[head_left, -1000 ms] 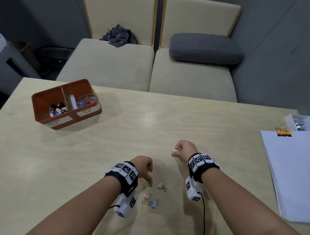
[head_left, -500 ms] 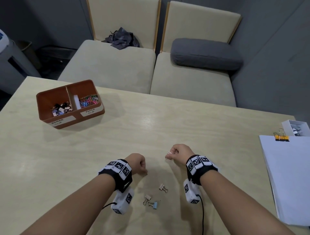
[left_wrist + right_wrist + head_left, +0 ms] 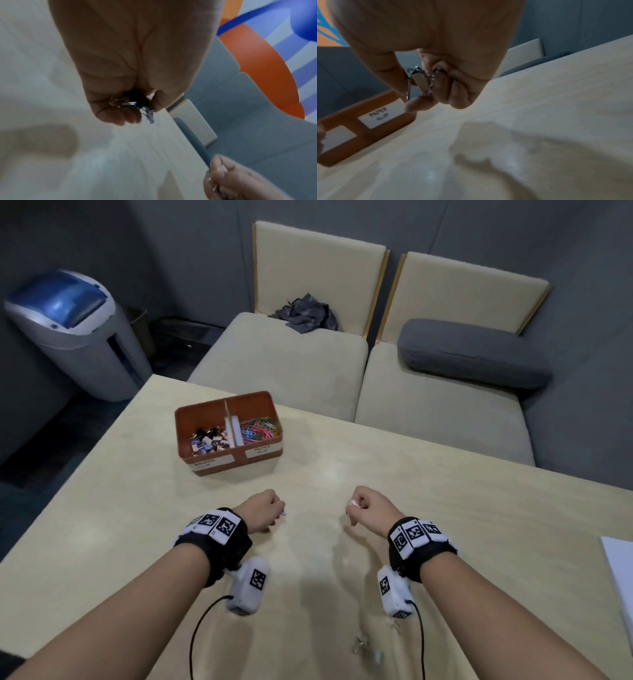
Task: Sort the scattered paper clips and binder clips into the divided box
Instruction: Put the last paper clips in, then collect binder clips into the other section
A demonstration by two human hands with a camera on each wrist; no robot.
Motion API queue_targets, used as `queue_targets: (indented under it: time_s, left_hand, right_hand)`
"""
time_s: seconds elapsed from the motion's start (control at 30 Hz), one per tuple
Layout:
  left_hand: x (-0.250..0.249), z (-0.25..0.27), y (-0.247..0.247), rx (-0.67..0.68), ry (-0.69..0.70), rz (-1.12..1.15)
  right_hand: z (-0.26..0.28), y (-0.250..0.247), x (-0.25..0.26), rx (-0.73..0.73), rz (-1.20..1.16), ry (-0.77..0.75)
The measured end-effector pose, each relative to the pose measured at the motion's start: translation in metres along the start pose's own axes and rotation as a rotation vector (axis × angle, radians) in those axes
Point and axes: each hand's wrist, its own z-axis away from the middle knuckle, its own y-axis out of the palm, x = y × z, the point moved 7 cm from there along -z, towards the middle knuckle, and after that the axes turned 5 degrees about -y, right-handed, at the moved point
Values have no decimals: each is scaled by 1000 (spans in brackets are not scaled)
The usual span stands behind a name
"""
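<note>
Fingers of the left hand (image 3: pixel 130 75) curl round a small bunch of binder clips (image 3: pixel 135 104), one lilac clip poking out past the fingertips, while the right hand (image 3: pixel 436 75) pinches a silver binder clip (image 3: pixel 419 79) between thumb and curled fingers. Both fists hang above the pale table (image 3: pixel 445 508), apart from each other and a little short of the brown divided box (image 3: pixel 191 419), whose left part holds binder clips and right part, labelled PAPER CLIP, holds coloured paper clips (image 3: pixel 262 426). A few loose clips (image 3: pixel 363 645) lie blurred on the table near the person, between the forearms.
</note>
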Motion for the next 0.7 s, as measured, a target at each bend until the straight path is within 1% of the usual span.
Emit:
queue_targets:
  time_s: [0.1, 0.23, 0.33, 0.4, 0.47, 0.53, 0.7]
  left_hand:
    - [7, 8, -68, -105, 46, 85]
    - [11, 3, -155, -342, 102, 173]
    - [7, -15, -197, -462, 142, 84]
    - [1, -26, -209, -475, 176, 7]
    - [0, -37, -213, -444, 184, -42]
    - [3, -42, -217, -419, 185, -82]
    - [18, -44, -234, -415, 255, -35]
  right_hand:
    - [-22, 23, 48, 36, -42, -62]
    - [-55, 49, 106, 73, -83, -135]
    - [-80, 61, 143, 53, -118, -163]
    - [-97, 67, 165, 9, -124, -188]
    - [-114, 74, 184, -31, -112, -207]
    - [-129, 82, 199, -35, -112, -221]
    - [-155, 103, 228, -96, -43, -237]
